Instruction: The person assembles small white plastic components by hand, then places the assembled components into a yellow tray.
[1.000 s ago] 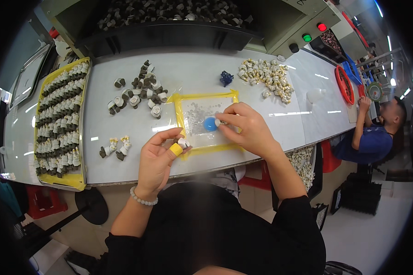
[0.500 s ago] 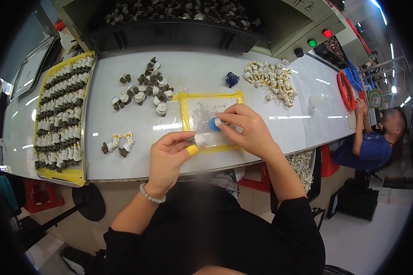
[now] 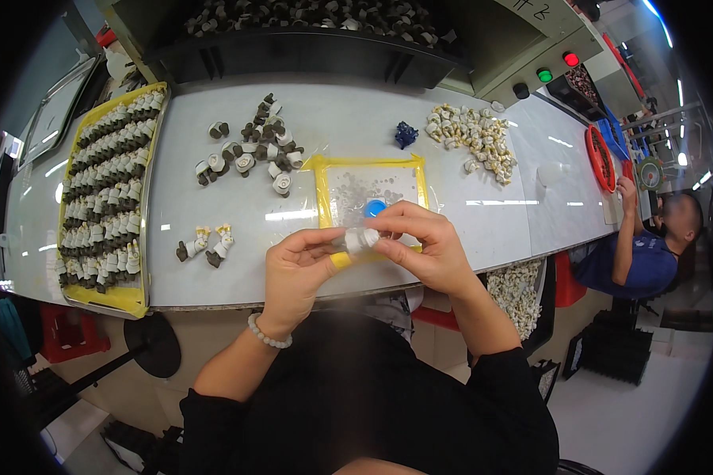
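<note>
Head view: both hands meet just in front of the yellow-edged clear mat [image 3: 370, 188] on the white table [image 3: 499, 229]. The left hand [image 3: 293, 273] and the right hand [image 3: 420, 245] hold one small white part [image 3: 360, 239] between them, fingers of each hand clamped on its ends, lifted off the table at the mat's near edge. A blue cap [image 3: 375, 207] lies on the mat just beyond the part.

Judging by how things lie, the work seems well underway but far from over. Left of the mat, a yellow tray [image 3: 107, 297] already carries many rows of dark-and-white pieces, and two finished-looking pieces [image 3: 206, 244] stand between tray and mat. Still loose are a heap of dark-and-white parts [image 3: 253, 150] beyond the mat's left corner and a pile of pale parts [image 3: 471, 138] beyond its right corner.
</note>
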Demonstrator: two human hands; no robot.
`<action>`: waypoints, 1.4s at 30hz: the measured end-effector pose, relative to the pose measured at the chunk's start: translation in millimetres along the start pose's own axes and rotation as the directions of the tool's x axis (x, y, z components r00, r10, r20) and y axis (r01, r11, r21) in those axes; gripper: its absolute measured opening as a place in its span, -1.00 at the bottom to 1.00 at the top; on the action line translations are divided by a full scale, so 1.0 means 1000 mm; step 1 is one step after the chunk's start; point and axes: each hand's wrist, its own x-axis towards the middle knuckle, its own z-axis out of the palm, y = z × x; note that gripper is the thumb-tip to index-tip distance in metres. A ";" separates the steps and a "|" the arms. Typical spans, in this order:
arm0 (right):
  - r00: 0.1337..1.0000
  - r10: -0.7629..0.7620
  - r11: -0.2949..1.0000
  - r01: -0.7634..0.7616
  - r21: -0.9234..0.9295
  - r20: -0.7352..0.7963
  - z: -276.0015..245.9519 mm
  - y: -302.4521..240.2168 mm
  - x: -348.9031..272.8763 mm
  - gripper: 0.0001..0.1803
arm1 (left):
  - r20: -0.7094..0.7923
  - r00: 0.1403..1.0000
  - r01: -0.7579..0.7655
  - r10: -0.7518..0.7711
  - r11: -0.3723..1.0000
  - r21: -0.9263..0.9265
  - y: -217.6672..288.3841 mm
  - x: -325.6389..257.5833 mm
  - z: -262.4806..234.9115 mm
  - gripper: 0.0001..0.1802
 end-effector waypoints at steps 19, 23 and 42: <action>0.993 0.006 1.000 -0.004 -0.014 0.114 -0.003 0.011 -0.006 -0.73 | 0.101 0.992 -0.095 0.082 0.986 0.136 -0.001 -0.006 0.002 -0.73; 0.992 0.001 0.993 0.013 -0.114 0.123 -0.019 0.010 -0.005 -0.77 | 0.093 0.990 -0.133 0.106 0.921 0.365 0.015 -0.011 0.003 -0.71; 0.962 -0.029 0.968 -0.041 -0.248 -0.273 -0.056 0.053 0.004 -0.78 | 0.334 0.809 -0.300 0.483 -0.149 0.942 0.061 0.025 -0.012 -0.59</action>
